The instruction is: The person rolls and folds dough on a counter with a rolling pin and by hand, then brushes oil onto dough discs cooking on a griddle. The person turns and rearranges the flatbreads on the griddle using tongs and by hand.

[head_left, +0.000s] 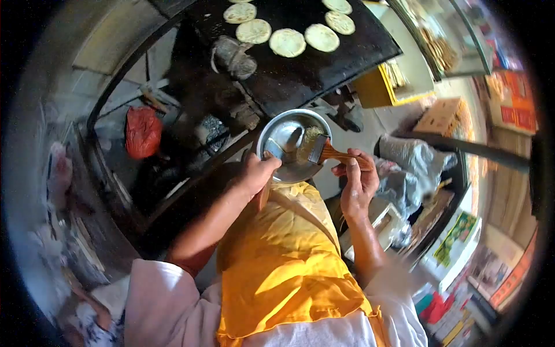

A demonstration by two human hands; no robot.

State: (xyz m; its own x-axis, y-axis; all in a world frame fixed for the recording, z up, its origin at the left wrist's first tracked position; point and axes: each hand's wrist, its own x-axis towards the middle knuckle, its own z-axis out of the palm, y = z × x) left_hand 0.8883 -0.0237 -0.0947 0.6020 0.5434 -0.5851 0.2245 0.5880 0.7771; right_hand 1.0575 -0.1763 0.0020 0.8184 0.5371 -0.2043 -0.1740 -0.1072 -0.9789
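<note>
A round metal bowl [267, 128] is held in front of my body, with greenish-brown bits [313, 136] and liquid inside. My left hand [261, 172] is closed on its near left rim, thumb over the edge. A brown handle [265, 195] sticks out below that hand, and a flat grey blade [274, 148] shows inside the bowl by the thumb; I cannot tell whether they are one tool. My right hand [361, 180] grips the wooden handle of a flat brush [337, 154], whose bristles dip into the bowl's right side.
Several round flatbreads [287, 43] lie on a black griddle [315, 69] ahead, beside a dark crumpled cloth [235, 58]. To the left is a red plastic bag [143, 132]. A yellow-edged container [370, 87], a grey sack [413, 165] and boxes stand at the right.
</note>
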